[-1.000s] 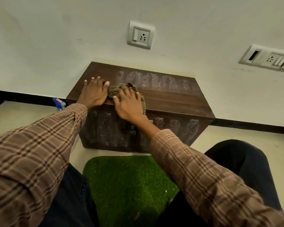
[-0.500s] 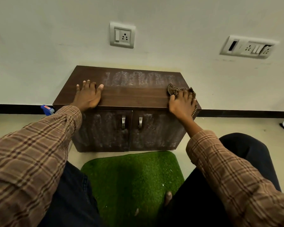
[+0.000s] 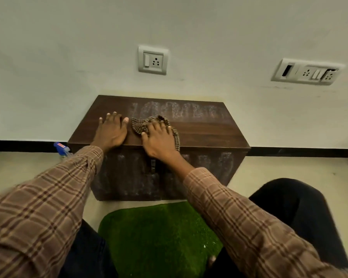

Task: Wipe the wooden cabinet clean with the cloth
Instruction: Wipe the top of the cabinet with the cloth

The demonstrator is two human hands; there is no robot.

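A low dark wooden cabinet (image 3: 205,135) stands against the wall, with white dusty streaks along the back of its top and on both doors. My left hand (image 3: 112,132) lies flat on the top near the front left, fingers spread, holding nothing. My right hand (image 3: 159,137) presses a brown patterned cloth (image 3: 140,126) onto the top near the front middle, just right of the left hand. Part of the cloth hangs over the front edge. My right forearm hides the door handles.
A green grass-like mat (image 3: 159,237) lies on the floor before the cabinet, between my dark-trousered knees. A small blue object (image 3: 60,148) sits on the floor left of the cabinet. Two socket plates (image 3: 153,60) (image 3: 307,72) are on the wall above.
My right hand slid the cloth from the right end of the cabinet top back leftward to the middle, beside my left hand. The left hand has stayed in place.
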